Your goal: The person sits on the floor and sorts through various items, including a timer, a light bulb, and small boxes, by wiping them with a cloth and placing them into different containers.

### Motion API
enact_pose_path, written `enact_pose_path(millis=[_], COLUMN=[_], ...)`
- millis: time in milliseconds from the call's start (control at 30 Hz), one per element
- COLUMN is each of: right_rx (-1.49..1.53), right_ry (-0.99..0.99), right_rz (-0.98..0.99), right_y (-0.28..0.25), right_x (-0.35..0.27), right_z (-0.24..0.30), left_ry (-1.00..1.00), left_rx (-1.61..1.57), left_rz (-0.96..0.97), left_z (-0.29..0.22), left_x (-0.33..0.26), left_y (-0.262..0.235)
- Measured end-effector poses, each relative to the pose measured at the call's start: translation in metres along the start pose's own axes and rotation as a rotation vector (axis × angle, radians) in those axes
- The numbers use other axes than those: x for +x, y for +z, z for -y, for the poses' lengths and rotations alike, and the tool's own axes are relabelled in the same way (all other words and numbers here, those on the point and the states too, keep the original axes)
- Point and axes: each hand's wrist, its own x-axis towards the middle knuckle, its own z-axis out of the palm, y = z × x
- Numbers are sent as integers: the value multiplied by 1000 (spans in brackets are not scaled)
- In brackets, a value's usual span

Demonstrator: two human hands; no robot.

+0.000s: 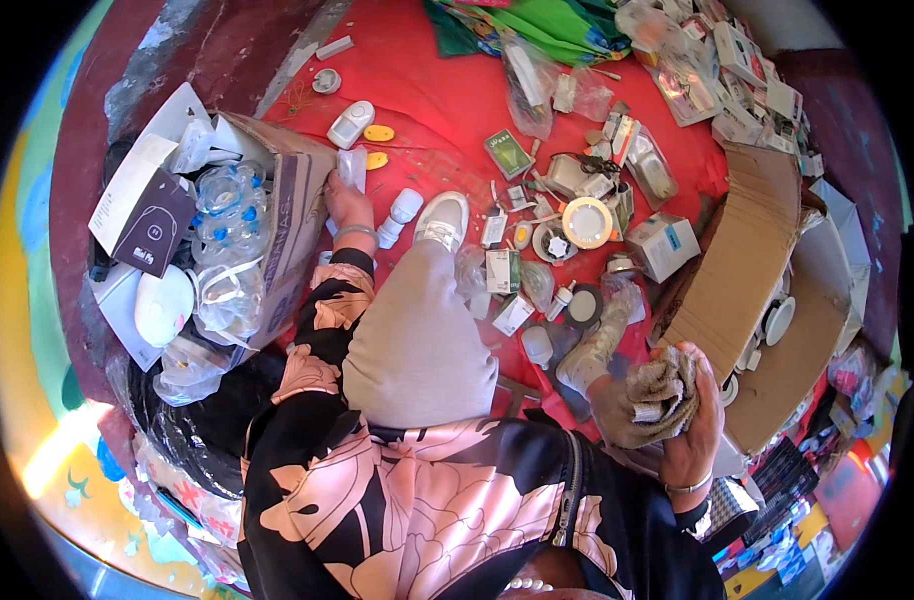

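In my right hand (699, 425) is a crumpled brown cloth (661, 398), gripped between fingers and palm above the red sheet's right side. My left hand (349, 206) reaches down beside the cardboard box at left, its fingers closed on a small whitish, translucent piece (352, 166) whose kind I cannot make out. Close to that hand lie a white LED bulb (405, 206), a white rounded device (351, 125) and two yellow oval pieces (379, 132). My white shoe (442, 220) rests just right of the bulb.
A cardboard box (295, 215) full of clear plastic parts and packaging stands left. Another open cardboard box (747, 270) with white round parts stands right. Small boxes, round lamps (587, 222) and plastic bags (527, 85) litter the red sheet (417, 80). Green cloth (537, 30) lies far off.
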Motion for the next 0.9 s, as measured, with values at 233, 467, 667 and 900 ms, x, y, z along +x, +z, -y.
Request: enact_pose_path(millis=[233, 467, 667, 900], right_rx=[7, 36, 65, 59], right_ry=[8, 38, 121, 115], right_rz=[-28, -15, -9, 12], right_y=[4, 8, 14, 6], right_x=[-5, -8, 0, -10], right_z=[4, 10, 9, 11], left_ry=[386, 1063, 1229, 611], left_rx=[-113, 43, 286, -232], left_rz=[-182, 537, 758, 1030], left_z=[-55, -154, -182, -159], left_x=[6, -1, -11, -3], left_y=[-4, 41, 101, 87])
